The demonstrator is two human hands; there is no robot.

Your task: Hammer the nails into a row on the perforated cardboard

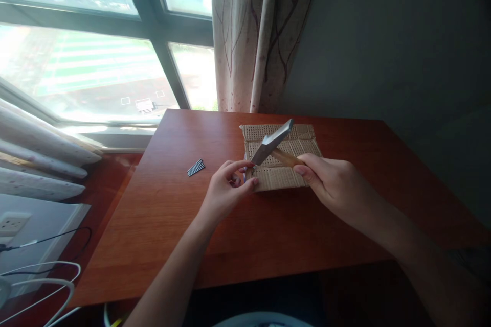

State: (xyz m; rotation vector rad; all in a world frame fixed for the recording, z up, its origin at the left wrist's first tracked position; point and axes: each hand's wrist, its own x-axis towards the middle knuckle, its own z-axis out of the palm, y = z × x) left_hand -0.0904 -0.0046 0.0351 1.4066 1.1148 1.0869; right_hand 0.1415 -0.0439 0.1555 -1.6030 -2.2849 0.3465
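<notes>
"Two bare hands work over one reddish wooden table (276, 225) beside a window (95, 61). What does each hold?"

"Right hand (333, 186) is wrapped around the wooden handle of one hammer (273, 143), fingers closed tight on it. Its grey metal head slants up and away, with the lower end just above the left fingertips. Left hand (226, 191) pinches thumb and forefinger narrowly together at the near left corner of a cardboard sheet (282, 156); something small sits in that pinch, too tiny to tell what, with a sliver of blue beside it."

"Where is the cardboard?"

"One tan sheet, dotted with rows of small holes, lies flat on the table's far middle, under the hammer."

"Anything else, counted?"

"One small bundle of thin dark nails (196, 167) lies on the table, left of the left hand and apart from it; the count inside the bundle is unclear. One patterned curtain (261, 30) hangs behind. White cables (42, 278) trail at the lower left."

"Any writing or brands?"

"None is readable on anything in view."
</notes>
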